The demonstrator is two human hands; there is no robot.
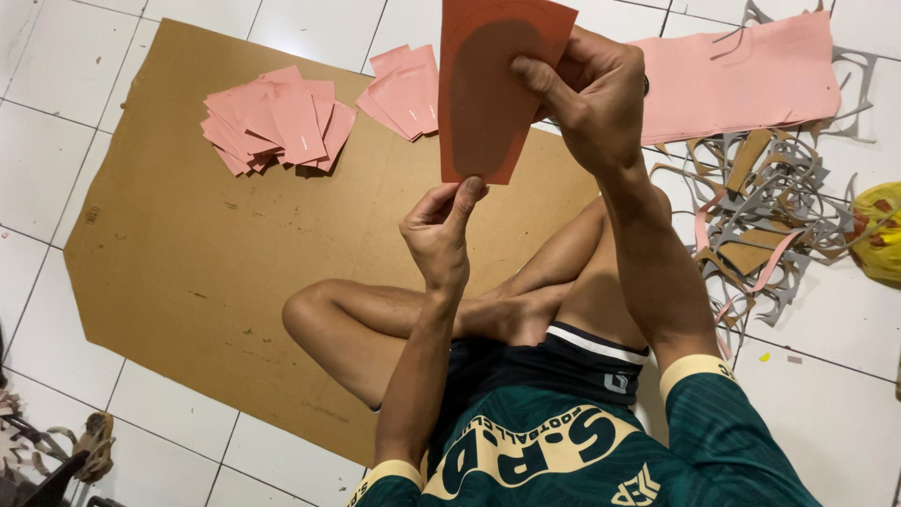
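I hold an orange-red sheet (488, 84) upright before me; a darker oval shape is marked on it. My right hand (587, 94) grips its upper right edge, thumb across the front. My left hand (439, 225) pinches its bottom edge between thumb and fingers. Behind it a brown cardboard sheet (188, 244) lies on the white tiled floor. Two piles of pink cut pieces rest on the cardboard: a larger fanned pile (277, 117) at the left and a smaller pile (405, 89) beside the held sheet.
A large pink sheet (751, 80) lies on the floor at the upper right. Below it is a tangle of grey, brown and pink offcuts (770, 216). A yellow bag (880, 230) sits at the right edge. My crossed legs (375, 319) cover the cardboard's near edge. Sandals (89, 446) lie bottom left.
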